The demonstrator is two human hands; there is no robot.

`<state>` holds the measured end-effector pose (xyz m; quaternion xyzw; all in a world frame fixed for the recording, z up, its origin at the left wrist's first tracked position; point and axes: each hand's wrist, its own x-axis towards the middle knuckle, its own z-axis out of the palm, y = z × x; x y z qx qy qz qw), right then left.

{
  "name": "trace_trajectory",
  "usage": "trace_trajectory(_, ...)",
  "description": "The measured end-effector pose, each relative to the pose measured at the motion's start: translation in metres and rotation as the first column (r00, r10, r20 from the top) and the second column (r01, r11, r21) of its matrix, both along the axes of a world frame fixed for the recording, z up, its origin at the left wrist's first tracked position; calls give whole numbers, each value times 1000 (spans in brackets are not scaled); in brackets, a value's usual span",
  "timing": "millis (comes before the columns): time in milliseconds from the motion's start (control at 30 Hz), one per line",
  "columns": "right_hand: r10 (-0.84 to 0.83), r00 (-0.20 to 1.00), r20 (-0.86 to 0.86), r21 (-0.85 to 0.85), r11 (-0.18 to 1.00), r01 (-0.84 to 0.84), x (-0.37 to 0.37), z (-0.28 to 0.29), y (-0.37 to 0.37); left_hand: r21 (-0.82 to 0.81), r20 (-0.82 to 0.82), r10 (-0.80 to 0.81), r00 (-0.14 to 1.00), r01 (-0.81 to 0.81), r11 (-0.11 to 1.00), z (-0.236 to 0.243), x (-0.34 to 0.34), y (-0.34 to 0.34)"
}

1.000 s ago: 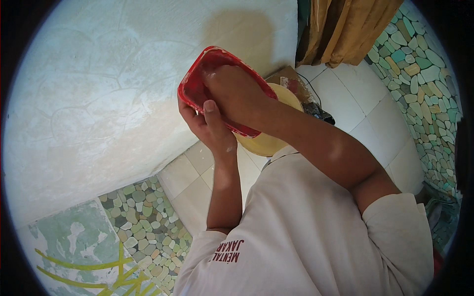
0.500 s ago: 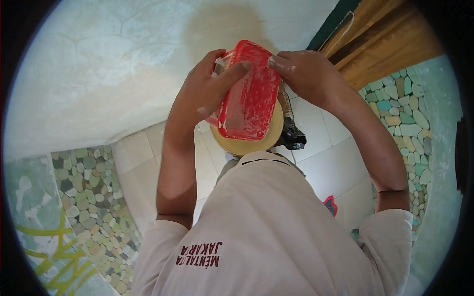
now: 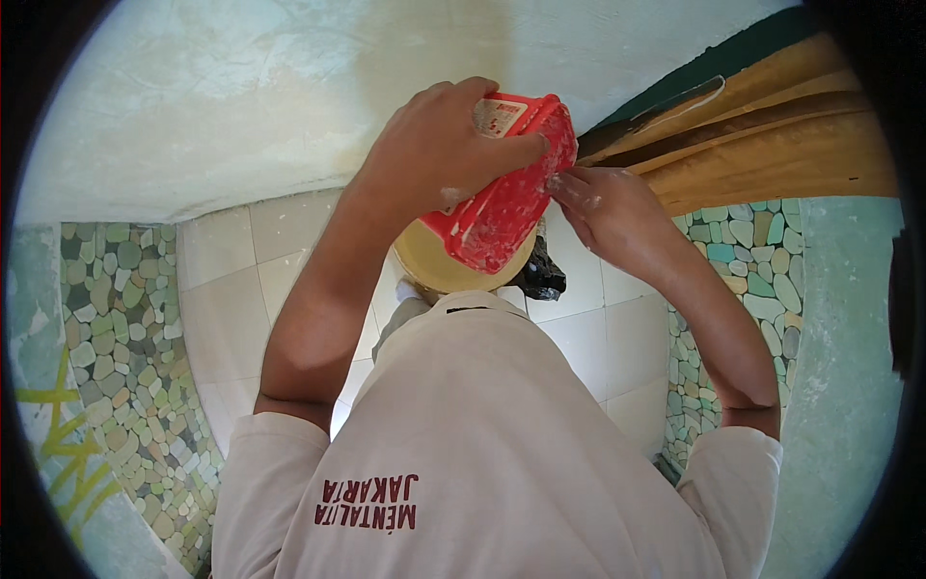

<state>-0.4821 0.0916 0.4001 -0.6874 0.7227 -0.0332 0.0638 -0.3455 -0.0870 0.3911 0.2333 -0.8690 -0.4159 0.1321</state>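
Honestly, left hand (image 3: 434, 145) has the red tub (image 3: 519, 201) pinched between thumb and fingers, tilted over the yellow bucket (image 3: 422, 261); right hand (image 3: 615, 214) touches the tub's edge, can't tell if those fingers pinch, and that pale smear (image 3: 485, 236) could make it slip

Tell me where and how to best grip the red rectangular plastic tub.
Probably the left long side of the red tub, coming from the left, thumb across its smeared surface: it slants with that long side toward the left hand, while the right hand is at the opposite edge.
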Motion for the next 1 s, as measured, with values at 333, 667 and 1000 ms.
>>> trace_trajectory(333, -40, 997, -70, 3, 999, 40, 3, -6, 3, -56, 61, -22, 998, 25, 998, 12, 0, 5)
trace_trajectory(667, -157, 985, 73, -26, 987, 160, 3, -7, -1, -54, 43, 21, 999, -19, 998, 6, -3, 7)
trace_trajectory(1000, -56, 966, 254, -78, 994, 78, 54, -22, 7, -158, -155, -1, 988, -23, 987, 7, -9, 5)
